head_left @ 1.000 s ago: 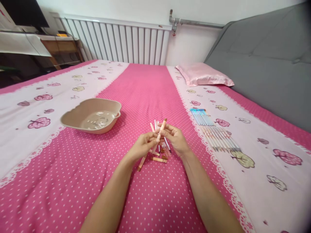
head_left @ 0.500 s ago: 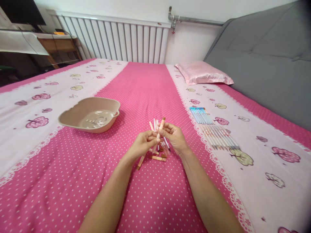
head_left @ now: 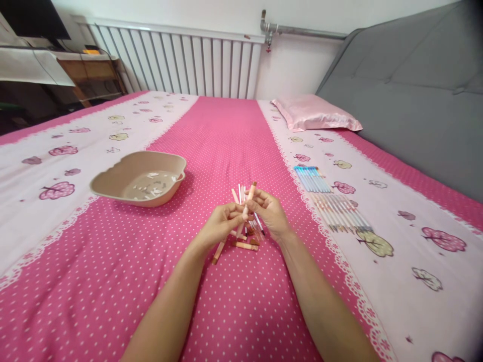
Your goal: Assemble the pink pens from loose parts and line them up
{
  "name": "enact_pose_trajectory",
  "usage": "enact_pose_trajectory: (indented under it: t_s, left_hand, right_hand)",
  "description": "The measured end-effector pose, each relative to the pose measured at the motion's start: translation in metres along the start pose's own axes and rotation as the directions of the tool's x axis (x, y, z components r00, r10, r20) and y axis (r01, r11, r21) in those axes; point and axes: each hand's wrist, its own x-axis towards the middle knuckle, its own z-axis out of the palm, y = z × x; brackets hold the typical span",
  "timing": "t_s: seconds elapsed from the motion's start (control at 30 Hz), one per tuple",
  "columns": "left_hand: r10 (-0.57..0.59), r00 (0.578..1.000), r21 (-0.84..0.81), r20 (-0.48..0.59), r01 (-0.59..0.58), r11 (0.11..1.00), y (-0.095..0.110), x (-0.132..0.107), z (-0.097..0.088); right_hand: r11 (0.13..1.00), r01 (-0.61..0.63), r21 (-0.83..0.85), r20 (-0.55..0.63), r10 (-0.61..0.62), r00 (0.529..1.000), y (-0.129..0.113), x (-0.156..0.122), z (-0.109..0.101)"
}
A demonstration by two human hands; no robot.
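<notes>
Between both hands, above a small pile of pen parts, is a slim peach pen barrel (head_left: 251, 192) with a brown end pointing up and away. My left hand (head_left: 222, 221) pinches its lower end, and my right hand (head_left: 272, 213) is closed around its middle. Fingers cover part of the barrel. Beneath them lie thin white refills (head_left: 240, 193) with dark tips, partly hidden by the hands. A loose peach barrel (head_left: 245, 246) with brown ends rests crosswise just below, and another peach piece (head_left: 218, 253) slants under my left wrist.
A beige plastic basin (head_left: 169, 193) with small white pieces inside stands on the bed to the left. At right lie a row of blue pens (head_left: 312, 180) and a row of pale pens (head_left: 341, 213). A pink pillow (head_left: 315, 113) lies farther back, by a grey headboard (head_left: 407, 90).
Almost nothing differs; both hands keep the same grip on the pen barrel, and the view has shifted very slightly.
</notes>
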Motion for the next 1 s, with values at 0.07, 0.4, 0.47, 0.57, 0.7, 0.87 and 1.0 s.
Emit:
enact_pose_trajectory:
  t_s: [0.07, 0.4, 0.47, 0.57, 0.7, 0.87, 1.0]
  left_hand:
    - [-0.007, 1.0, -0.047, 0.024, 0.008, 0.999, 0.001, -0.0007, -0.0004]
    - [-0.011, 0.995, -0.129, 0.099, 0.024, 0.991, 0.0015, -0.0034, -0.002]
    - [-0.011, 0.995, -0.129, 0.101, 0.024, 0.991, 0.0015, -0.0034, -0.0017]
    - [-0.013, 0.994, -0.119, 0.107, 0.026, 0.993, 0.0017, -0.0029, -0.0015]
    - [-0.016, 0.995, -0.1, 0.103, 0.027, 0.995, 0.0017, -0.0023, -0.0019]
    - [-0.005, 0.994, -0.09, 0.106, 0.014, 0.996, 0.0008, -0.0028, -0.002]
    - [-0.003, 0.994, -0.103, 0.11, 0.015, 0.995, 0.0013, -0.003, -0.001]
  right_hand:
    - [0.999, -0.026, 0.042, 0.055, 0.023, 0.998, -0.0024, -0.0014, 0.0005]
    - [0.992, -0.059, 0.112, 0.175, 0.039, 0.984, -0.0031, -0.0036, -0.0017]
    - [0.994, -0.049, 0.093, 0.155, 0.034, 0.987, -0.0031, -0.0029, -0.0019]
    - [0.996, -0.047, 0.076, 0.13, 0.037, 0.991, -0.003, -0.0021, -0.0025]
    - [0.997, -0.044, 0.07, 0.108, 0.036, 0.994, -0.0023, -0.0016, -0.0038]
    - [0.999, -0.028, 0.045, 0.077, 0.024, 0.997, -0.0024, -0.002, -0.0038]
    - [1.0, -0.013, 0.023, 0.051, 0.012, 0.999, -0.0024, -0.002, -0.0035]
